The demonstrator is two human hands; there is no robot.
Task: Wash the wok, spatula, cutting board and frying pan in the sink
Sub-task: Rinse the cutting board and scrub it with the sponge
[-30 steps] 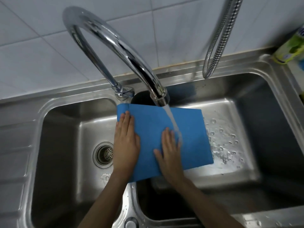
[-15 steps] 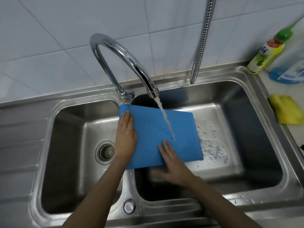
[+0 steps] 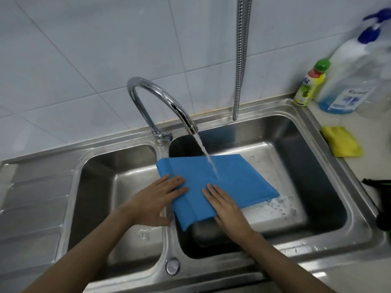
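Both hands (image 3: 190, 199) press the blue cutting board (image 3: 232, 178) in the sink (image 3: 317, 166).

Take the faucet (image 3: 160, 102) as your landmark. Right of it, a metal hose (image 3: 241, 60) hangs down the tiled wall. Farther right you see a green-capped bottle (image 3: 310, 85), a big pump bottle (image 3: 349, 81) beside it, and a yellow cloth (image 3: 341, 143) nearer to you.

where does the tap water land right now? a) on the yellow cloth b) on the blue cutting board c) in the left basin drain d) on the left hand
b: the stream from the faucet hits the blue cutting board just beyond the right hand, over the right basin.
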